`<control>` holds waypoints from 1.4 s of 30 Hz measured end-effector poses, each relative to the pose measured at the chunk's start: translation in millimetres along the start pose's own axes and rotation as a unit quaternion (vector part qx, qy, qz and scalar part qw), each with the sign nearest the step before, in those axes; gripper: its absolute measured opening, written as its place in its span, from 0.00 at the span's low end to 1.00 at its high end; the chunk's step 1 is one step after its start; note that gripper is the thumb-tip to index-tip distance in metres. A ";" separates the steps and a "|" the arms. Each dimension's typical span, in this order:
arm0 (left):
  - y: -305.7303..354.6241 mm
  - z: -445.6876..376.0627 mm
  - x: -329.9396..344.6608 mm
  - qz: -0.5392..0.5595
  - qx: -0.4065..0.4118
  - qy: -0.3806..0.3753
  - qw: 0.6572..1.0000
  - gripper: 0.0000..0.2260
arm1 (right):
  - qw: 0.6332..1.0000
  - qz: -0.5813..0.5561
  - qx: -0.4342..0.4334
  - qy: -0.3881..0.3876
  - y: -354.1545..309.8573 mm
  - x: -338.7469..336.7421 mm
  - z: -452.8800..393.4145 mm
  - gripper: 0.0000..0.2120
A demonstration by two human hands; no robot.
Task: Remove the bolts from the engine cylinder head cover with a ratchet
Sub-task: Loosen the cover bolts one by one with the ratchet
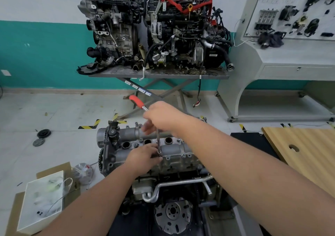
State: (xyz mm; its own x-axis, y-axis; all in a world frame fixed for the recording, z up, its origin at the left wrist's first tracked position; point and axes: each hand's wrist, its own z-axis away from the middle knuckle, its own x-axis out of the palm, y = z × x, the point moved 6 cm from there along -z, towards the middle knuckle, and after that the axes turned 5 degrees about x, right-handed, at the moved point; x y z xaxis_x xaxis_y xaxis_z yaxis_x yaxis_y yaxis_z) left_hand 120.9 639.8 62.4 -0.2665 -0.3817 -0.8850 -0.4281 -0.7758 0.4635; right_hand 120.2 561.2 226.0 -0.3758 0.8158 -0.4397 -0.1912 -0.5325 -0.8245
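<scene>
- Head view: A person leans over an engine on the workshop floor, both bare forearms reaching in toward the cylinder head cover (145, 145), the pale grey casting across the top of the engine with three open round wells along its middle.
- The right hand (161, 117) wraps round the head end of a ratchet (145, 109); its red grip sticks up and away to the left, left free, apparently so the hand can steady the tool over the fastener rather than lever it.
- A slim extension bar (158, 141) drops almost upright from that hand to the near edge of the cover, likely to keep the ratchet head above the casting's humps.
- The left hand (143, 155) rests on the cover at the foot of the bar, fingers curled close round its lower end, probably to guide the socket onto a bolt; the socket and bolt beneath it are hidden, so whether they are engaged cannot be told.
- Other bolts (183, 156) show along the near flange of the cover, which suggests much of the job remains.
- A white open box (43, 201) sits on flattened cardboard just left of the engine, with small dark parts inside, a handy spot for loose fasteners by the look of it.
- Behind, two complete engines stand on a scissor-leg table (157, 76) against a teal and white wall, well apart from the work.
- A wooden board (308, 156) with a hole lies to the right of the engine.
</scene>
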 end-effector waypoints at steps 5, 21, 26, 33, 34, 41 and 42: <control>-0.7 -1.0 0.1 -0.013 -0.006 0.005 1.000 0.09 | 0.864 -0.500 0.011 -0.067 24.5 21.2 -3.8 0.12; 6.8 3.2 -8.0 0.002 -0.009 -0.003 1.000 0.21 | 0.766 0.284 -0.446 0.367 15.3 9.9 22.2 0.09; 1.1 4.2 -4.4 0.052 -0.024 -0.021 0.998 0.12 | 0.723 0.490 -0.377 0.309 4.3 13.1 23.6 0.11; 0.6 5.2 -3.6 0.099 -0.047 -0.030 0.994 0.20 | 0.790 0.548 -0.209 0.180 -9.9 5.8 18.7 0.16; 2.1 5.9 -3.8 0.091 -0.038 -0.032 0.995 0.20 | 0.818 0.523 -0.181 0.159 -10.6 3.2 15.8 0.14; 5.1 8.1 -7.7 0.104 -0.023 -0.009 0.994 0.19 | 0.965 -0.255 0.017 -0.048 16.8 3.3 11.6 0.05; 5.1 7.6 -7.9 0.105 -0.022 -0.009 0.994 0.19 | 0.932 -0.357 0.025 -0.065 22.0 6.8 10.8 0.06</control>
State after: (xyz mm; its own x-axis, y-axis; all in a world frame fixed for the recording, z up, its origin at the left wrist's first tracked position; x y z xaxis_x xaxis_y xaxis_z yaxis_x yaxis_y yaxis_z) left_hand 114.3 642.6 72.1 -0.3609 -0.5286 -0.7683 -0.3241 -0.7014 0.6348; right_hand 103.6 552.7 208.8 -0.2426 0.9335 0.2639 -0.4752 0.1228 -0.8712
